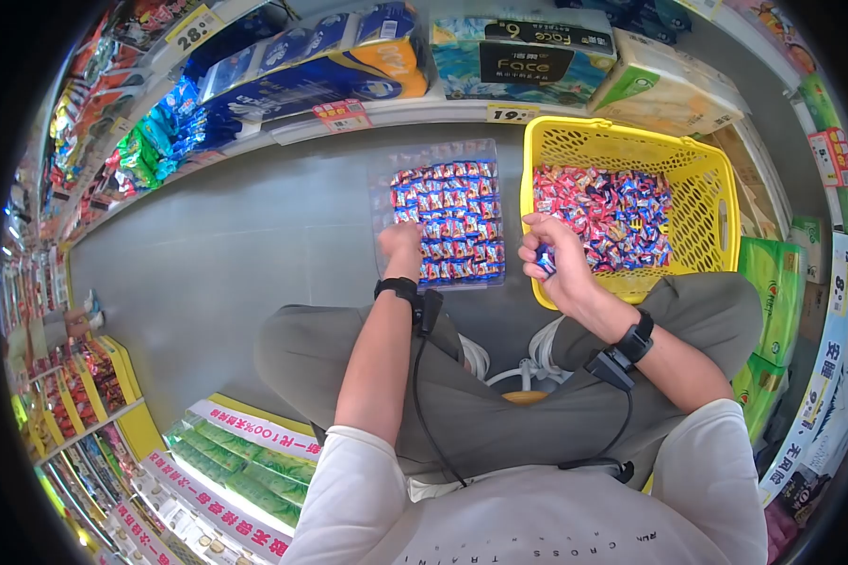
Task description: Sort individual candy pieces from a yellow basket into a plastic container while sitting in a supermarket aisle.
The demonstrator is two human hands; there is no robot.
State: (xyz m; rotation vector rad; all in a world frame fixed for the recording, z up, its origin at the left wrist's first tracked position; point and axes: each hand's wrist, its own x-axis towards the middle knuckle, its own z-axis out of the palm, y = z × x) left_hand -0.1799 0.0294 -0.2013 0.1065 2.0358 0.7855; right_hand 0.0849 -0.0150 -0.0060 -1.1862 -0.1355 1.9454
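A clear plastic tray (379, 188) lies on the floor in front of me, with rows of small blue, red and white wrapped candies (448, 221) in it. My left hand (402, 247) is over the tray's left side at the end of a row, its fingers closed; what they hold, if anything, is hidden. To the right stands a yellow plastic basket (707, 202) with a loose heap of red, pink and blue wrapped candies (603, 207). My right hand (561, 268) is palm up at the basket's near left rim, fingers curled around a few blue-wrapped candies (545, 257).
Shelves with tissue packs (523, 61) and snack bags (165, 132) run along the back and left. Green packs (768, 301) stand at my right. A low display of green packages (240, 461) is at the lower left. My crossed legs (349, 348) are close to the tray and basket.
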